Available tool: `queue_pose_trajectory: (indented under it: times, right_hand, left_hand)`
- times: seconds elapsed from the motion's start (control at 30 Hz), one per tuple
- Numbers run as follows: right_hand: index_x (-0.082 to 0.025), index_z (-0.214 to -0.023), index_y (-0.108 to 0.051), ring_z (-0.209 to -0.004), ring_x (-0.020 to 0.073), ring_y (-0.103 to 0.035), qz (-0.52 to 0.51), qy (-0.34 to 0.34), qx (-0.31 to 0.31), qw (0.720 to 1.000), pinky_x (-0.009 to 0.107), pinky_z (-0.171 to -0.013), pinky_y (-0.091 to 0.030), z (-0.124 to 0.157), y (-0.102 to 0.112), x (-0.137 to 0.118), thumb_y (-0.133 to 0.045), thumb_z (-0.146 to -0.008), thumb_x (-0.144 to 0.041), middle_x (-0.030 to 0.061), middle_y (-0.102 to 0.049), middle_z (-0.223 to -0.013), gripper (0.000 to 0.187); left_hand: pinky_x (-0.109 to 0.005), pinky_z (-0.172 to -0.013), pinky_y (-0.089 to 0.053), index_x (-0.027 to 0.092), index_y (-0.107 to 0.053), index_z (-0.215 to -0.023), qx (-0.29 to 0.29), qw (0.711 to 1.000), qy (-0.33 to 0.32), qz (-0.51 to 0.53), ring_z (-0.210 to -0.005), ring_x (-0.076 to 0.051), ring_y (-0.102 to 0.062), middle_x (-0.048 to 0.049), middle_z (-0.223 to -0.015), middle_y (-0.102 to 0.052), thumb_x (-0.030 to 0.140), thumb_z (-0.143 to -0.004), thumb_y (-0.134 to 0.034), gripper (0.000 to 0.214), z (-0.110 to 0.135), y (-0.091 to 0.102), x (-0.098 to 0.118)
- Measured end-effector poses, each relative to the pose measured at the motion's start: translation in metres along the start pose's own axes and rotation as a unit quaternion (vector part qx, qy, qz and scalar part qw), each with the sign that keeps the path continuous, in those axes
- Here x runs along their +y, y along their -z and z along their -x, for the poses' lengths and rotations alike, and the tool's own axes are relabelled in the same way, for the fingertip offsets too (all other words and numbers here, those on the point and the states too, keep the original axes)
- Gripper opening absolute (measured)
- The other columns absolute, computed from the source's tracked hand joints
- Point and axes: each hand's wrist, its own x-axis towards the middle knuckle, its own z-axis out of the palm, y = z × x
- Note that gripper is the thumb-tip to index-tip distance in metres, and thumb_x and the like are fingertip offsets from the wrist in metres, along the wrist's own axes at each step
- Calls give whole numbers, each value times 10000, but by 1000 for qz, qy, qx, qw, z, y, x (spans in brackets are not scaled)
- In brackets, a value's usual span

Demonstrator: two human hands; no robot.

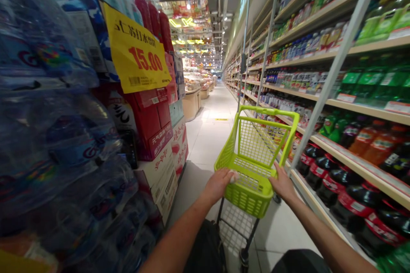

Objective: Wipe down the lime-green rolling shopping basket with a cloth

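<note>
In the head view, a lime-green shopping cart [246, 194] stands upright in the supermarket aisle, directly before the person. On its left are stacked drink cartons [152, 121] under a yellow price sign [137, 47]; on its right, near, is the shelving [368, 110] with large cola bottles [357, 207] at the bottom. To guide the cart well, I would suggest to press equally with both hands and to keep its right side away from the shelving. The left hand [219, 181] is curled over the near left rim, and a small white thing, perhaps tissue, shows at its fingers. The right hand [282, 182] is partly closed around the right edge, its thumb toward the inside; the other fingers are mostly hidden.
</note>
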Motion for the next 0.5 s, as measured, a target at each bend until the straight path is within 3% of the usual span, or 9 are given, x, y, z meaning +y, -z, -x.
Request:
queue_pose_trajectory:
  times: [0.1,0.37,0.5]
  right_hand:
    - [-115,-1288,-384,-1245,260,-337,-32,2,-7,999,390,-974,-344,-6,-2,3,-426,-667,-242,137,-412,-1309,635]
    - [-125,-1244,-439,-1221,214,-376,-85,43,5,995,367,-1012,-313,-34,-2,17,-401,-644,-195,95,-460,-1280,605]
    - [-132,-1256,-425,-1198,204,-405,-77,35,18,996,350,-1012,-321,-36,-5,16,-373,-681,-204,82,-470,-1269,582]
  left_hand:
    - [-429,-990,-350,153,-508,-1155,25,998,50,-11,-1162,-207,-450,-99,-1227,-531,126,-841,-359,349,-2,1,-18]
    - [-380,-1006,-371,214,-446,-1215,89,993,-77,-22,-1239,-158,-364,-57,-1262,-510,87,-829,-360,415,2,-36,-11]
    - [-448,-980,-387,181,-390,-1252,136,989,-33,-53,-1231,-192,-377,-113,-1273,-489,84,-841,-313,429,-5,-43,-17]
